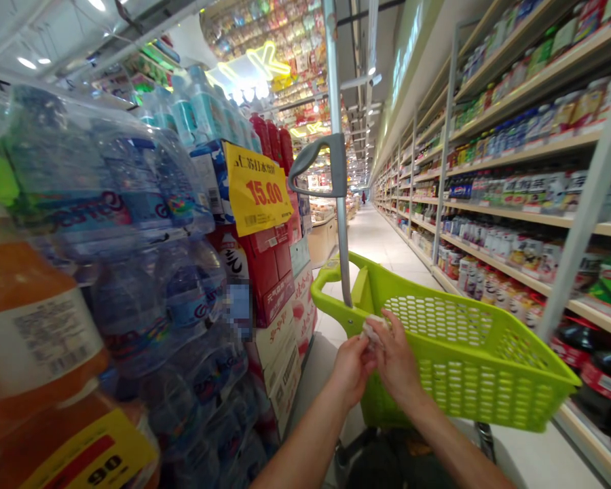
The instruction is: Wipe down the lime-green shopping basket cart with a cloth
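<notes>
My left hand and my right hand meet in front of me, both closed on a small white crumpled thing that looks like paper or tissue. They hover just over the near rim of a lime-green shopping basket on wheels. Its grey pull handle stands upright at the basket's left end, just beyond my hands. Nothing shows inside the basket from here.
Stacked packs of bottled water and red cartons crowd the left, with a yellow 15.00 price sign. Shelves of bottles and jars line the right. A pale tiled aisle runs ahead between them.
</notes>
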`<state>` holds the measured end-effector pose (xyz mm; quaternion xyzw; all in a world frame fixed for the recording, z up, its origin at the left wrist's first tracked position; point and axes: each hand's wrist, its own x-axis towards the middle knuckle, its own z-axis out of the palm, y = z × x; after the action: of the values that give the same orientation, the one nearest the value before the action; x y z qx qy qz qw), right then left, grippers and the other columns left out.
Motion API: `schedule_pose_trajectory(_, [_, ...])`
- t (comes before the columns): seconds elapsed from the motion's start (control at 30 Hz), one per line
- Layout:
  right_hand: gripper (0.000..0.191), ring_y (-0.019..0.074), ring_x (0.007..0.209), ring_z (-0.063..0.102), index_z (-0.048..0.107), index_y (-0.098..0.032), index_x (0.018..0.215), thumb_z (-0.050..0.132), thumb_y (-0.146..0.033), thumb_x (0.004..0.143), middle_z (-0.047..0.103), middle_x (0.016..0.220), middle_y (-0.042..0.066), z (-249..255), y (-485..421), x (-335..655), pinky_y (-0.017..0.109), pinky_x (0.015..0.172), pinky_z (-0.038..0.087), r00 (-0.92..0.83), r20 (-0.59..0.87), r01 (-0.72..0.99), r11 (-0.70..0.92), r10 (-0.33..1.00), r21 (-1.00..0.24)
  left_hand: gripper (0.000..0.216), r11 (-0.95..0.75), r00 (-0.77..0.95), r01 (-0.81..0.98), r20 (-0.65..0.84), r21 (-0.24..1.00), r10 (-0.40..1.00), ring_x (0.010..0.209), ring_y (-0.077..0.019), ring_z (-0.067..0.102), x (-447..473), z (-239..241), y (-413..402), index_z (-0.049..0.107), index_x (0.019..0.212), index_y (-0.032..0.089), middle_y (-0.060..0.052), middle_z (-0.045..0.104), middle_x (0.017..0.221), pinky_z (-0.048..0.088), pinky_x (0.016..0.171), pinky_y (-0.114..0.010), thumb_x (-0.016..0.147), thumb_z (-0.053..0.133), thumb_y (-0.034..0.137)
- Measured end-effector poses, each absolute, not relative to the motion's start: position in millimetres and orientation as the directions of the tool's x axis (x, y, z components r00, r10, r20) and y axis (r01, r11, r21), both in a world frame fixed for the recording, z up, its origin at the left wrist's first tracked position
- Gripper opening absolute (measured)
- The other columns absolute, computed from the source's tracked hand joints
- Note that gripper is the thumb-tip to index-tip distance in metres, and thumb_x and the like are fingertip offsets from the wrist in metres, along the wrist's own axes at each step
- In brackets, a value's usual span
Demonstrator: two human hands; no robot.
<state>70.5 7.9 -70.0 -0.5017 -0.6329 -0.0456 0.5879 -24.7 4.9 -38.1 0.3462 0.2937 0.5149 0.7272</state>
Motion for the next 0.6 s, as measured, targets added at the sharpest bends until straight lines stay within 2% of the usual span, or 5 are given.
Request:
schedule_pose_trajectory(0.1, [0.047,0.0274,0.125,0.029,0.043,-0.018,0.123,0.043,-0.016,0.076,0.027,0.139,0.012,-84,-2,78,0.048,0.095,0.035,-0.082,0.818,0.803,0.524,0.569,-0.284,0.021,0.300,0.347,-0.473,-0.138,0.828,0.928,0.051,-0.0064,0.051,-26,-34,5,0.057,0.069,0.013,0.002,0.058,0.059,0.034,0.051,-0.019,0.052,0.066,0.021])
schedule_pose_trajectory(0.2, [0.061,0.0274,0.127,0.024,0.032,-0.017,0.131,0.045,-0.012,0.072,0.025,0.140,0.013,-95,-8,95,0.046,0.097,0.034,-0.275,0.774,0.816,0.563,0.571,-0.126,0.015,0.324,0.371,-0.313,-0.200,0.893,0.907,0.047,-0.0067,0.051,-28,-36,11,0.056,0.066,0.014,0.003,0.057,0.054,0.032,0.051,-0.019,0.053,0.062,0.015])
schedule_pose_trajectory(0.4, [0.053,0.0213,0.101,0.054,0.050,-0.024,0.118,0.038,-0.005,0.069,0.056,0.115,0.007,-84,10,133,0.035,0.081,0.048,-0.334,0.702,0.858,0.511,0.629,-0.050,0.010,0.407,0.487,-0.201,-0.269,0.891,0.831,0.046,-0.0061,0.051,-24,-42,20,0.055,0.068,0.014,0.002,0.058,0.057,0.038,0.055,-0.020,0.060,0.060,0.017])
schedule_pose_trajectory(0.5, [0.044,0.0235,0.110,0.049,0.055,-0.022,0.111,0.039,-0.005,0.074,0.056,0.115,0.008,-52,27,139,0.043,0.089,0.042,-0.190,0.806,0.906,0.416,0.561,-0.077,0.006,0.140,0.320,-0.114,-0.097,0.984,0.943,0.054,-0.0093,0.054,-23,-33,31,0.053,0.074,0.015,-0.001,0.059,0.065,0.043,0.061,-0.024,0.068,0.052,0.017])
schedule_pose_trajectory(0.6, [0.043,0.0234,0.126,0.028,0.053,-0.021,0.114,0.036,-0.004,0.079,0.046,0.128,0.007,-42,42,135,0.049,0.100,0.030,-0.116,0.897,0.914,0.399,0.427,-0.072,0.011,-0.278,0.144,0.148,0.257,0.949,0.955,0.074,-0.0140,0.056,-27,-23,46,0.053,0.076,0.018,-0.002,0.060,0.077,0.043,0.077,-0.031,0.069,0.048,0.011])
